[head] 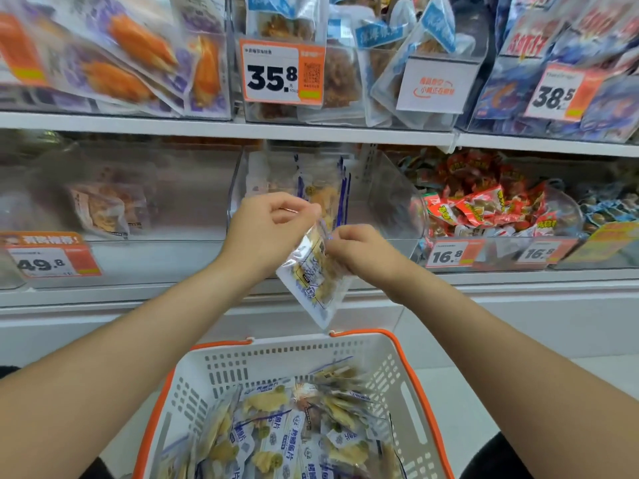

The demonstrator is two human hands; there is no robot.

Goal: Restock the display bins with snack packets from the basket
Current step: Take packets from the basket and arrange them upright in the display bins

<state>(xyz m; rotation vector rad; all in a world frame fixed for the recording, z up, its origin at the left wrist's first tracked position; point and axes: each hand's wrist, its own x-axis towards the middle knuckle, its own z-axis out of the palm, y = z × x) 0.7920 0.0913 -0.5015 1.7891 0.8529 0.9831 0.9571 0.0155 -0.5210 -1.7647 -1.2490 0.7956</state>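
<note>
A clear snack packet with white and blue print and yellow pieces inside hangs tilted in front of the lower shelf. My left hand pinches its top edge. My right hand pinches the same packet just to the right. Behind my hands stands a clear display bin with a few upright packets of the same kind. Below, a white basket with an orange rim holds several more of these packets.
A nearly bare clear bin sits to the left above a 49.8 price tag. Red wrapped snacks fill the bin to the right. The upper shelf carries full bins with tags 35.8 and 38.5.
</note>
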